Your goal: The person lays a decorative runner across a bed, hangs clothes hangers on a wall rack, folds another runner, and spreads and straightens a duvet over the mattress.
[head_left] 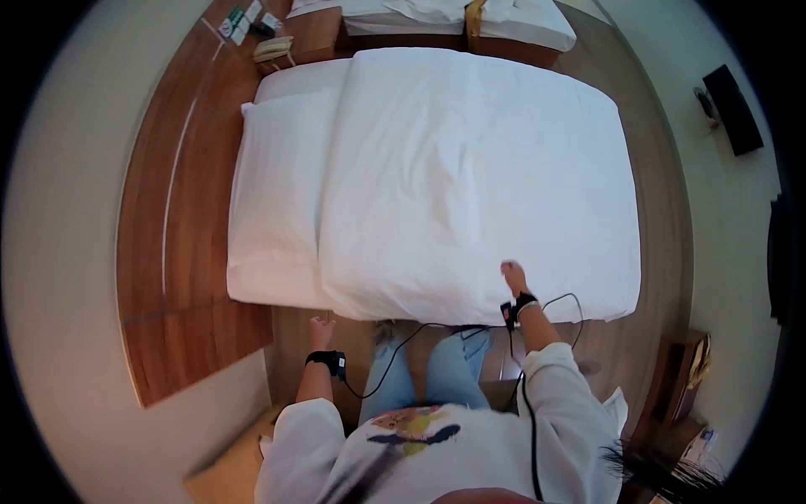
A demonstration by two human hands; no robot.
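Note:
A bed with a white duvet (pixel 537 160) and a white pillow (pixel 285 168) at its left end stands in front of me. My right hand (pixel 513 274) is over the duvet's near edge, right of the middle, its fingers curled in with nothing visible in them. Lower and further left, my left hand (pixel 321 329) hangs just off the bed's near side, below the pillow end. Its fingers are curled too, and nothing shows in them. Black bands with small devices circle both wrists, the left device (pixel 337 364) and the right device (pixel 508 314) trailing black cables.
A wooden headboard panel (pixel 180 252) runs along the left wall. Behind the bed stand a nightstand (pixel 317 35) with a telephone (pixel 274 50) and a second bed (pixel 420 18). Dark screens hang on the right wall. A wooden cabinet (pixel 672 378) stands at lower right.

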